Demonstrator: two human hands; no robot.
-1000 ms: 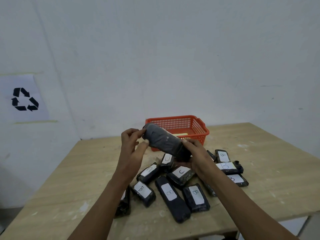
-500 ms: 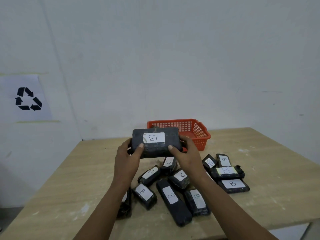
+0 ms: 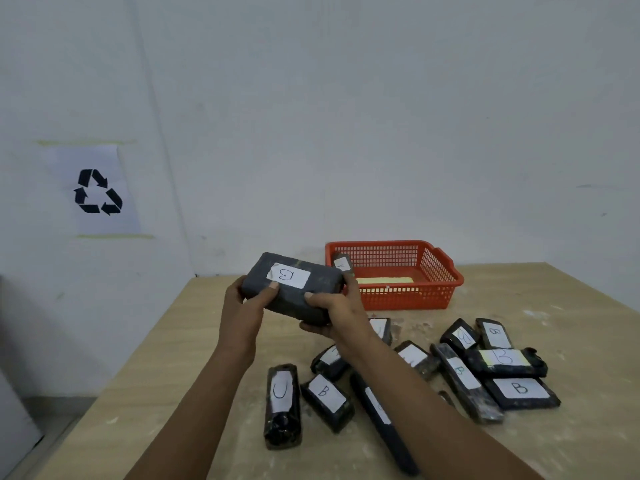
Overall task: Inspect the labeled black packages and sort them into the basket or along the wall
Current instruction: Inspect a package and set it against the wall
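We're holding a black package (image 3: 292,289) up w/ both hands, above the table (image 3: 194,341) and just left of the red basket (image 3: 398,292). Its white label is facing us, a "B" written on it, upside down from our view. Our left hand (image 3: 242,306) is gripping the left end, thumb lying on the front face by the label. Our right hand (image 3: 337,313) is gripping the right end, thumb pressing the front, fingers wrapping underneath. The package is tilting, right end lower.

Basket is sitting at the back of the table near the wall (image 3: 346,116). Inside it, one small package (image 3: 342,263) is leaning at the left wall, plus a yellow strip (image 3: 384,280) lying on the bottom.

On the table below and right of our arms, a pile of packages (image 3: 485,368) is lying, labels showing B on several, some too blurry to read. One package (image 3: 282,405) marked w/ what looks like a sideways "C" is lying apart at the left of the pile.

A recycling sign (image 3: 98,192) is hanging on the left wall.
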